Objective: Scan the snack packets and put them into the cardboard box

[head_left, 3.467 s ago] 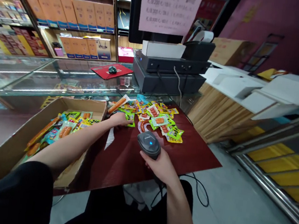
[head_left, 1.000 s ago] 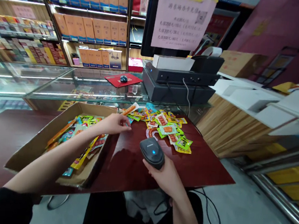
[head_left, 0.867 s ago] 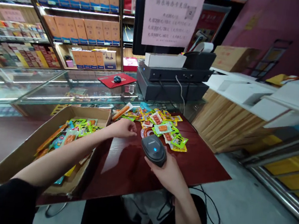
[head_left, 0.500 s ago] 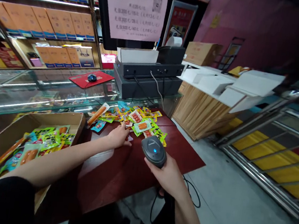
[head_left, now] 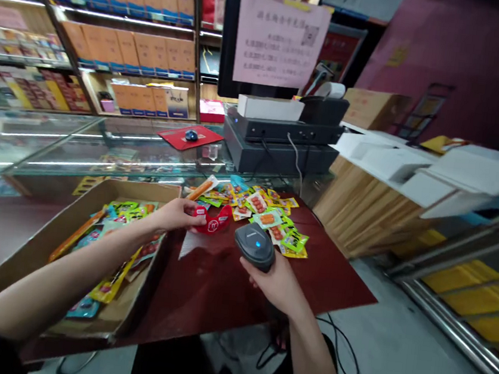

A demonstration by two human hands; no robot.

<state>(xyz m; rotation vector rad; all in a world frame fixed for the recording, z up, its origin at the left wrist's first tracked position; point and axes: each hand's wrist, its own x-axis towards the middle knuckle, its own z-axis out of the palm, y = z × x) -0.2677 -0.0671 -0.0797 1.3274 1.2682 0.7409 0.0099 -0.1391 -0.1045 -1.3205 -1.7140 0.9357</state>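
My left hand [head_left: 178, 215] pinches a red-looking snack packet [head_left: 213, 221] with a white round mark, just above the dark red table [head_left: 206, 284]. In my right hand [head_left: 281, 281] is a dark grey barcode scanner [head_left: 255, 245] with a blue light lit on top. Its front end points toward the packet, a short gap away. Behind both hands lies a pile of small bright snack packets [head_left: 268, 218], some with sausages showing. Under my left forearm, a cardboard box [head_left: 137, 300] holds more such packets [head_left: 116, 274].
A glass counter [head_left: 101, 146] runs behind the table, with a blue mouse [head_left: 191, 135] on a red mat [head_left: 171, 137]. A black cash register unit [head_left: 275, 154] stands at the back. To the right are a wooden cabinet [head_left: 364, 206] and a metal railing [head_left: 454, 321].
My left hand has lifted a packet from the front of the pile and drawn it left; it now looks red. The scanner stays in my right hand. The camera view has turned left.
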